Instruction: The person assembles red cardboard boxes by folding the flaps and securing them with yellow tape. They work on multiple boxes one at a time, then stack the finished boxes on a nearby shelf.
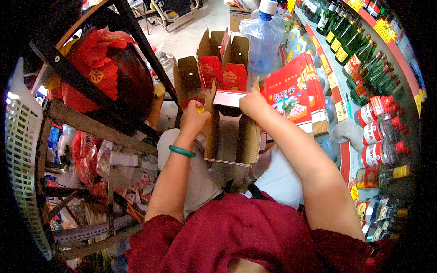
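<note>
An open cardboard box (250,157), brown on its inner faces, stands between my knees. My left hand (193,119), with a green bangle at the wrist, is closed at the upper left edge of the box, a small yellow patch showing by its fingers. My right hand (254,107) is closed on the upper right side, beside a white-and-red flap (230,98) at the box's far end. Just beyond stand more open cardboard boxes (187,75) with red printed flaps (234,76). My fingertips are partly hidden on both hands.
Flattened red printed cartons (289,91) are stacked at the right. Behind them stands a large blue water bottle (263,45) in clear plastic. Shelves of glass bottles (373,116) line the right side. On the left are a metal rack (77,123) and a white perforated basket (27,159).
</note>
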The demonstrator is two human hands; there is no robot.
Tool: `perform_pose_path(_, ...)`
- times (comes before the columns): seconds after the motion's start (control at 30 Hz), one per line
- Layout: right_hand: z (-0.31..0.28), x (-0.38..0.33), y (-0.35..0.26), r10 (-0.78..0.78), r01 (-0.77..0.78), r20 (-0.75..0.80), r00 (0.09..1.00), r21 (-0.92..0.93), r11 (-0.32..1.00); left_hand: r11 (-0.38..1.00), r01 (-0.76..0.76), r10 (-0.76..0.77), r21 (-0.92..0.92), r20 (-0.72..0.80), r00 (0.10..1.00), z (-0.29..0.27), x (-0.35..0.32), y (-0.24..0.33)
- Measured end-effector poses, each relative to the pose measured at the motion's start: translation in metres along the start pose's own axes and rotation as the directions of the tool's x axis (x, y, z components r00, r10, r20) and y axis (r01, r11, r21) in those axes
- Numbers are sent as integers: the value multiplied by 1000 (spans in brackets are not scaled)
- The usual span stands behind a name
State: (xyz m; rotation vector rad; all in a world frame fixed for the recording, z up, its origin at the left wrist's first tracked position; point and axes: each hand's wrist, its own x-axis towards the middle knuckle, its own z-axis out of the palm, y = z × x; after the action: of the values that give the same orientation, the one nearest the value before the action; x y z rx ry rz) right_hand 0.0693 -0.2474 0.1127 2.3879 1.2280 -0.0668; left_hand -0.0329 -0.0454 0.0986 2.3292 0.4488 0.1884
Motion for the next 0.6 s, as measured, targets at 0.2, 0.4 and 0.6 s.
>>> perform_pose_path(0.2, 14, 5, -7, -23, 81, 309, 951, -174, 981, 996, -37, 37, -77, 0, 999, 8, -4, -7)
perform_pose_path(0.4, 46, 37, -19, 133, -21, 524, 841, -213, 977, 996, -75, 75, -38, 5, 997, 9, -4, 11)
perform_pose_path(0.6, 42, 34, -21, 90, -93, 436, 895, -15, 996, 999, -34, 35, -18, 10, 999, 12, -1, 25)
